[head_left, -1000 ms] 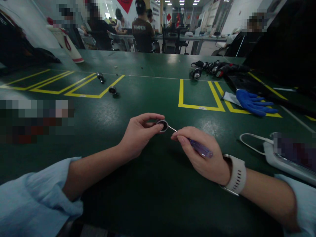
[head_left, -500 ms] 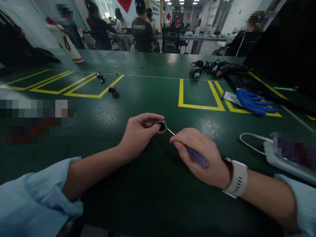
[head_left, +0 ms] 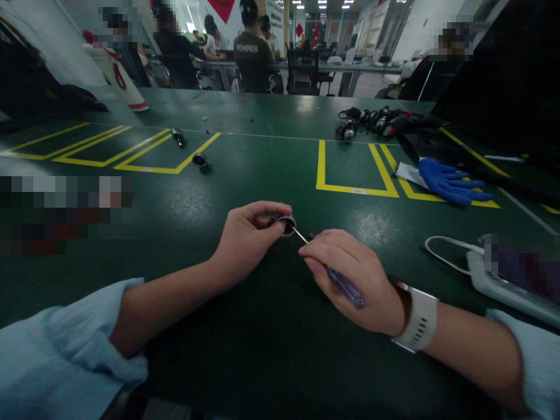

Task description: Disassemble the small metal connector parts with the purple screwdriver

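Between the thumb and fingers of my left hand (head_left: pixel 248 239) is a small round metal ring-shaped part (head_left: pixel 287 225), its hollow side turned toward the right. My right hand (head_left: pixel 350 279) is closed around a screwdriver (head_left: pixel 345 287) with a clear purple handle. The thin metal shaft points up and left, and its tip reaches into the hollow of the ring-shaped part; what the tip touches inside is hidden. A tiny dark ring (head_left: pixel 310 235) lies on the green table just beyond the shaft.
A cup-shaped metal part (head_left: pixel 200 160) and a small metal fitting (head_left: pixel 177 137) lie by yellow tape at left. Dark tools with cords (head_left: pixel 350 129) and a blue glove (head_left: pixel 452 181) are at right. A phone on a pale power bank (head_left: pixel 490 280) sits near my right wrist. People sit beyond the table.
My right hand has shifted slightly left and down with the screwdriver, whose tip now sits a little deeper in the ring-shaped part. The left hand has barely moved.
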Tool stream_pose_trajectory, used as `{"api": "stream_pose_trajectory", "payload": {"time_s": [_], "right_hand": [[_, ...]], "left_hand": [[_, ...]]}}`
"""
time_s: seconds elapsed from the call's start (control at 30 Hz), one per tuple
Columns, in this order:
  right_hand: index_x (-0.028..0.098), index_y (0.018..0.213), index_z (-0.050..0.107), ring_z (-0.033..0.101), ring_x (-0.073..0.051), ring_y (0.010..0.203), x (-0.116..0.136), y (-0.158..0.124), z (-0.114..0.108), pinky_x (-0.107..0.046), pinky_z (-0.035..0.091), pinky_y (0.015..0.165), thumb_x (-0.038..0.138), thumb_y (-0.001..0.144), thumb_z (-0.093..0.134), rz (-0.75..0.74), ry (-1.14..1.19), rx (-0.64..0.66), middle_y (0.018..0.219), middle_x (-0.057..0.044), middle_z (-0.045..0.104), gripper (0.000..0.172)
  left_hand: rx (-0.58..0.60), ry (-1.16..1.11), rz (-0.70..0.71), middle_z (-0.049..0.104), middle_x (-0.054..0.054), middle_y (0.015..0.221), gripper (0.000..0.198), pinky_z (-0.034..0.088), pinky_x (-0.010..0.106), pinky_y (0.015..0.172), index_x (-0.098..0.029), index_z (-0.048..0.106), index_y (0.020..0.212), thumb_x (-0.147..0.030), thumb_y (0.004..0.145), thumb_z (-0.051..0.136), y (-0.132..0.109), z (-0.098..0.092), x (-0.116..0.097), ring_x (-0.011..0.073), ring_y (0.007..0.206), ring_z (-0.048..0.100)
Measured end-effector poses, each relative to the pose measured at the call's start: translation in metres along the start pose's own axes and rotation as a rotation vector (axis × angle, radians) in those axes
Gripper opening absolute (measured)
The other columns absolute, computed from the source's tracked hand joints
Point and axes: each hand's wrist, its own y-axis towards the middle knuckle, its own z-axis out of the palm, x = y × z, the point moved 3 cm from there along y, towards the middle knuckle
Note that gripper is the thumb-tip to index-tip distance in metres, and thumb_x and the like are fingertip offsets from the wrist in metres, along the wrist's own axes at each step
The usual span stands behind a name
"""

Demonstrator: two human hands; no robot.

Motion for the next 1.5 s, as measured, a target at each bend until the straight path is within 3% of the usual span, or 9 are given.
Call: {"api": "stream_pose_trajectory", "payload": {"time_s": [0.53,0.6,0.7,0.83,1.2,1.33,1.5], "right_hand": [[0.013,0.087,0.059,0.063,-0.018,0.074,0.001,0.000,-0.005,-0.034,0.051,0.071,0.011,0.087,0.049,0.002,0.026,-0.024,0.080,-0.009,0.068,0.010],[0.015,0.079,0.058,0.060,-0.015,0.064,-0.002,0.001,-0.011,-0.031,0.049,0.064,0.013,0.088,0.046,0.068,0.074,-0.093,0.069,-0.005,0.064,0.016],[0.017,0.066,0.055,0.050,-0.010,0.047,-0.016,0.002,-0.018,-0.025,0.041,0.047,0.021,0.092,0.042,0.331,0.152,-0.212,0.052,0.002,0.051,0.029],[0.017,0.063,0.054,0.046,-0.010,0.043,-0.033,0.001,-0.014,-0.024,0.036,0.043,0.028,0.093,0.042,0.576,0.171,-0.210,0.048,0.004,0.046,0.034],[0.017,0.062,0.054,0.048,-0.009,0.046,-0.039,0.003,-0.007,-0.023,0.036,0.047,0.030,0.092,0.042,0.628,0.129,-0.102,0.049,0.004,0.047,0.035],[0.017,0.057,0.053,0.046,-0.009,0.043,-0.040,0.005,-0.009,-0.024,0.035,0.046,0.029,0.091,0.042,0.720,0.128,-0.058,0.045,0.005,0.045,0.038],[0.017,0.063,0.056,0.048,-0.009,0.045,-0.051,-0.004,0.002,-0.022,0.037,0.044,0.039,0.090,0.046,0.855,0.491,-0.152,0.048,0.004,0.050,0.036]], "left_hand": [[0.017,-0.023,0.000,0.074,0.002,0.080,0.016,0.057,0.023,0.069,-0.014,0.070,0.084,-0.013,0.068,0.069,0.001,0.000,0.003,0.0145,0.072,0.070],[0.004,-0.009,-0.008,0.074,0.003,0.080,0.018,0.057,0.024,0.069,-0.014,0.070,0.086,-0.014,0.068,0.069,0.002,-0.002,0.005,0.0149,0.072,0.070],[-0.006,-0.012,-0.012,0.074,0.003,0.082,0.022,0.057,0.026,0.072,-0.015,0.069,0.091,-0.016,0.069,0.071,0.003,-0.005,0.005,0.0152,0.073,0.070],[0.006,-0.059,-0.013,0.073,0.003,0.085,0.023,0.056,0.028,0.077,-0.016,0.068,0.094,-0.016,0.072,0.069,0.002,-0.005,0.005,0.0152,0.078,0.069],[0.031,-0.127,-0.050,0.072,0.003,0.087,0.019,0.055,0.031,0.080,-0.015,0.068,0.091,-0.014,0.073,0.066,0.001,-0.002,0.005,0.0160,0.081,0.067],[0.025,-0.114,-0.053,0.071,0.004,0.091,0.021,0.055,0.031,0.080,-0.015,0.067,0.092,-0.012,0.071,0.066,0.001,-0.002,0.003,0.0167,0.084,0.066],[0.016,-0.102,-0.078,0.070,0.005,0.094,0.024,0.055,0.030,0.078,-0.014,0.065,0.093,-0.010,0.069,0.066,0.002,-0.001,0.004,0.0166,0.084,0.066]]}}
